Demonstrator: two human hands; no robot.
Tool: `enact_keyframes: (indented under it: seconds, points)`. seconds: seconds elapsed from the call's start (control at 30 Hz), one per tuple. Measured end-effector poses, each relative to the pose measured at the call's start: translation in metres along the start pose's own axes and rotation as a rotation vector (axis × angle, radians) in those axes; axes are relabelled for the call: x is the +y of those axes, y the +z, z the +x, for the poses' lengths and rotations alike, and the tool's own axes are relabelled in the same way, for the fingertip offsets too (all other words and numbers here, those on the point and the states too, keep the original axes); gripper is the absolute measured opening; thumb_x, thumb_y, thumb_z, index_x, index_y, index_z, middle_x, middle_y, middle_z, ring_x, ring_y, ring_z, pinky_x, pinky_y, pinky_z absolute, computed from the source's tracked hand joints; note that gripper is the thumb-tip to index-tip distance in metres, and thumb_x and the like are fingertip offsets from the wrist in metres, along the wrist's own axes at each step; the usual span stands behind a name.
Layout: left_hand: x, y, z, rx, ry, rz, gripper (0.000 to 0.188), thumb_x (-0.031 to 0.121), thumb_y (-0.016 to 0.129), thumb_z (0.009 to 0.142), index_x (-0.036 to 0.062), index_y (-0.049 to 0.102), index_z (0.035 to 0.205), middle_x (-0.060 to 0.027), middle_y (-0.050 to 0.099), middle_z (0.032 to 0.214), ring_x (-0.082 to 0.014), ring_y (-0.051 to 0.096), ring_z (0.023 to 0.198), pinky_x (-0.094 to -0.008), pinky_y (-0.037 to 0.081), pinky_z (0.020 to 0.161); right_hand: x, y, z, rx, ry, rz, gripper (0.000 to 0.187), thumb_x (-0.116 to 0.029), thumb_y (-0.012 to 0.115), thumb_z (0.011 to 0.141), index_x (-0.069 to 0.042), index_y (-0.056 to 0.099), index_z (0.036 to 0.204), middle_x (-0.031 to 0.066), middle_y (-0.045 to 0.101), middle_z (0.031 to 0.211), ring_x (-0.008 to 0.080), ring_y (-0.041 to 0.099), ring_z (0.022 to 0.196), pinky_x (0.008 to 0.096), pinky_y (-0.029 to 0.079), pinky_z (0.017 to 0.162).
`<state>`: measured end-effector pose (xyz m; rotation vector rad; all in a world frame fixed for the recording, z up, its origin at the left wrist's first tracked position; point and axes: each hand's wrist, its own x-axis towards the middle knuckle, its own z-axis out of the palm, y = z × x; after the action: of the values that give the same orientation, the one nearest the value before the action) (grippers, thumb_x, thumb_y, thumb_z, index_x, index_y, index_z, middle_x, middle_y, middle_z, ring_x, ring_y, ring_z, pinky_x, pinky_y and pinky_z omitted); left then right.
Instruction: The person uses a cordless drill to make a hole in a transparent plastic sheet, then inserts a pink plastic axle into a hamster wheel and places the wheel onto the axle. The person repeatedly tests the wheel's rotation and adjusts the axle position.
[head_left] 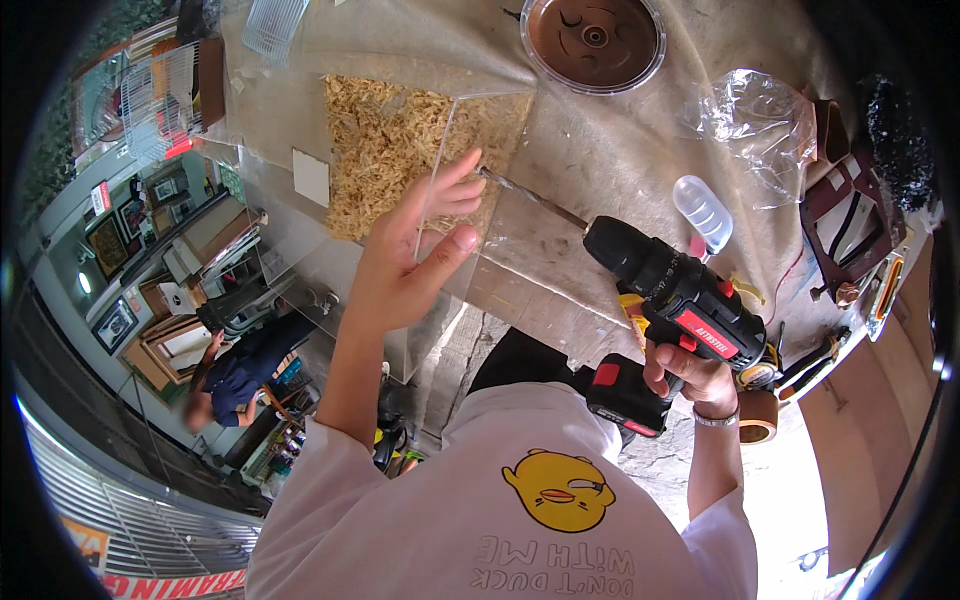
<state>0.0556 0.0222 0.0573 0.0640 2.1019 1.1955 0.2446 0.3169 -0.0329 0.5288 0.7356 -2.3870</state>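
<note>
My right hand [695,378] is wrapped round the handle of a black and red cordless drill [690,300]. The drill points up and to the left, and its long bit [535,198] reaches a clear plastic panel [498,130] with its tip close to my left fingers. That panel belongs to a see-through box with pale wood shavings [380,140] in it. My left hand [415,245] is at the panel, fingers stretched and thumb apart. Whether it presses on the plastic I cannot tell. A small white square [311,177] shows beside the shavings.
A brown round wheel in a clear dish [570,75] sits at the far side of the cloth-covered table. To the right are a clear bottle [703,213], a crumpled plastic bag [755,130], a dark red frame [825,215] and a tape roll [758,425]. Another person [245,375] is at the left.
</note>
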Motion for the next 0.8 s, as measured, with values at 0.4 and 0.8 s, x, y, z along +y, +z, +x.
enact_keyframes:
  seconds: [0.4,0.8]
  points:
    - [-0.004,-0.003,0.002,-0.019,0.019,-0.003,0.063,0.022,0.064,0.102,0.0034,0.040,0.156,-0.0186,0.060,0.140,-0.0248,0.058,0.128,-0.0376,0.050,0.104,-0.002,0.007,0.001,0.143,0.079,-0.002,0.023,0.007,0.067,0.085,0.001,0.062,0.106,0.0052,0.059,0.073,0.0132,0.056,0.053,0.0269,0.045,0.044]
    - [-0.006,-0.003,0.003,-0.020,0.060,0.025,0.062,0.022,0.065,0.101,0.0020,0.040,0.155,-0.0194,0.059,0.141,-0.0265,0.058,0.128,-0.0382,0.050,0.103,0.001,0.000,0.001,0.122,0.093,-0.040,0.037,-0.001,0.071,0.085,0.001,0.058,0.120,0.0056,0.059,0.080,0.0128,0.055,0.055,0.0265,0.046,0.044]
